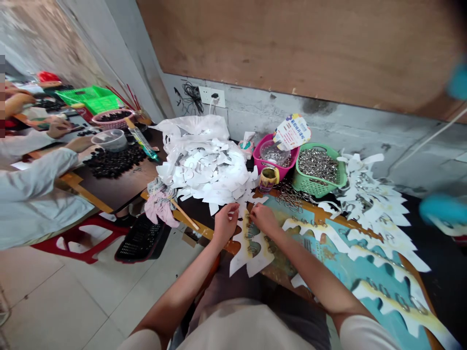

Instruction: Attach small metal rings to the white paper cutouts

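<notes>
forearms slant inward from both sides, wrists bent, so my left hand (225,223) and right hand (264,218) nearly meet, knuckles up, over a white scalloped paper strip (251,255) threaded with metal rings. my fingers (235,210) curl down, bunched and grasping the top end of that strip. beyond the strip lies a heap of white paper cutouts (207,170), and right of it sits a green plastic basket of metal rings (317,167).
</notes>
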`<state>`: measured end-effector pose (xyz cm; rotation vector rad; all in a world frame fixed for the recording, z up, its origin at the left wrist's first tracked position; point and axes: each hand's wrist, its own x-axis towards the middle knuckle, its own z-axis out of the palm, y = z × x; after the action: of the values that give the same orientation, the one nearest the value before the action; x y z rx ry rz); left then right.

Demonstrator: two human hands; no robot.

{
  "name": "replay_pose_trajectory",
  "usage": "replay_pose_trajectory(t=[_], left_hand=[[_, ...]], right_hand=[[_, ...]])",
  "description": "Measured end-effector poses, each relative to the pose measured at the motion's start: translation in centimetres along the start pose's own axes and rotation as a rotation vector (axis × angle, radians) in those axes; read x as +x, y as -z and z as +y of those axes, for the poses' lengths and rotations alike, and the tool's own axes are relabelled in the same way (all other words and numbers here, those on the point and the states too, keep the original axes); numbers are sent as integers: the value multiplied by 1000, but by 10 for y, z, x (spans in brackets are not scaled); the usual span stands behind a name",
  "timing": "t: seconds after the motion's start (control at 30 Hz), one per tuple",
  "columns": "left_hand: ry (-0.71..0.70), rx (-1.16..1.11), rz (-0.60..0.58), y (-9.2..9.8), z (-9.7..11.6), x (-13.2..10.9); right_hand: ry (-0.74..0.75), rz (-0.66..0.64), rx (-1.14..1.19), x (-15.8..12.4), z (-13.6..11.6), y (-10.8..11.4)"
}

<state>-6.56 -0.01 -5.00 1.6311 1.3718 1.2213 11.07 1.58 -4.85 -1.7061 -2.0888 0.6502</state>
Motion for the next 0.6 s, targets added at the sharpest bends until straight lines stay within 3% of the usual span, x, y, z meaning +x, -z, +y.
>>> replay_pose_trajectory(t=[0.2, 0.33, 0.4, 0.5, 0.6], left_hand=[[-12, -18, -14, -4, 1, -7], [1, -132, -74, -7, 22, -12], [16, -309, -160, -12, 42, -20], [-23, -523, -289, -23, 76, -37], [-66, -530, -286, -34, 107, -56]], right_hand=[[-8, -11, 50, -2, 0, 13], [-19, 10, 206, -13, -1, 36], [-4, -37, 479, -31, -5, 46], [9, -209, 1166, -69, -19, 55], [-28, -261, 1552, -110, -36, 58]])
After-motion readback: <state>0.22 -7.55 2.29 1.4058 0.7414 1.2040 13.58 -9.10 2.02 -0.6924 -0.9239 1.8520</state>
